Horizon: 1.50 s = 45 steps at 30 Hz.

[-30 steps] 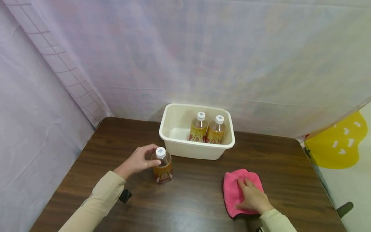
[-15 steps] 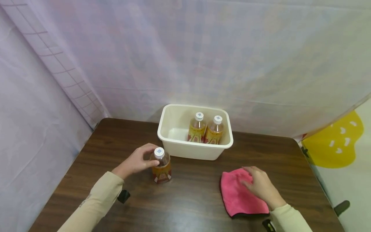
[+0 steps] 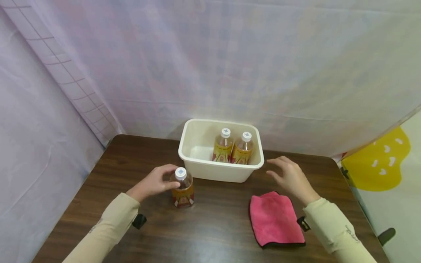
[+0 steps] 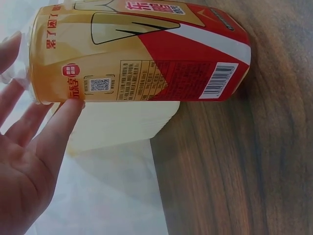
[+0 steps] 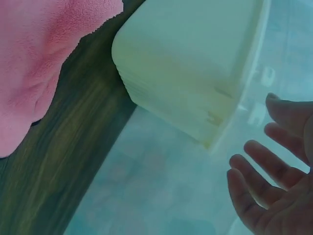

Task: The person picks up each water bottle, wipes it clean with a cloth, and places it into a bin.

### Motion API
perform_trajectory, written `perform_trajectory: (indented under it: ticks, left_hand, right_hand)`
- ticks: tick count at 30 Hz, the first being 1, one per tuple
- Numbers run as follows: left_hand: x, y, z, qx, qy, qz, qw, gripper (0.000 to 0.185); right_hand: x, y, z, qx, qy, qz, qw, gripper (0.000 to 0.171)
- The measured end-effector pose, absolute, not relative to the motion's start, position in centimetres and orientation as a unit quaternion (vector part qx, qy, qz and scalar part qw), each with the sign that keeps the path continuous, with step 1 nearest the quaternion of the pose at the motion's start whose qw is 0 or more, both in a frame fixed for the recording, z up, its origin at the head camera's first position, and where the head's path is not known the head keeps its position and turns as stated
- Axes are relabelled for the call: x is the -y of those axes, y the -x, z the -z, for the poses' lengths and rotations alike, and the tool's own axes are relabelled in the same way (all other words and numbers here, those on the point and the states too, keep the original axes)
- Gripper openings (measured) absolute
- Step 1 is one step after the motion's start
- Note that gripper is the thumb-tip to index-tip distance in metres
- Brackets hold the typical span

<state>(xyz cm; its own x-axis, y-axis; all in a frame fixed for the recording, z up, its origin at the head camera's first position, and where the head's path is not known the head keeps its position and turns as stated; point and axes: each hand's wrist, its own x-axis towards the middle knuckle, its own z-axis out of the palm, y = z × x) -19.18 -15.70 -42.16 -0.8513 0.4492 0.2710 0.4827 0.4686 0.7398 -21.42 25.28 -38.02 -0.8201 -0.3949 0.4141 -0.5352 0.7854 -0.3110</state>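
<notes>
My left hand grips the upper part of a drink bottle standing on the table, thumb in front and fingers behind. In the left wrist view, the bottle's gold and red label shows large. My right hand is held in the air right of a white plastic tub, fingers spread and nothing in them. Its fingertips are near the tub's right rim. Inside the tub two more bottles stand upright, a left one and a right one. Below my right hand a pink cloth lies on the table.
The dark wood table carries all of this. Behind it hangs a pale curtain, close to the tub's back. At the right a yellow patterned shape shows beyond the table edge.
My right hand has lifted off the pink cloth and moved forward toward the tub's right side. The cloth lies flatter. My left hand stays on the bottle.
</notes>
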Motion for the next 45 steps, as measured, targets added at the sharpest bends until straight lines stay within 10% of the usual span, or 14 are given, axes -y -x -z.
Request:
perform_trajectory:
  ticks: [45]
  left_hand:
    - [16.6, 20.6, 38.2, 0.860, 0.353, 0.368, 0.029, 0.035]
  right_hand:
    - [-22.5, 24.2, 39.2, 0.930, -0.263, -0.206, 0.153, 0.010]
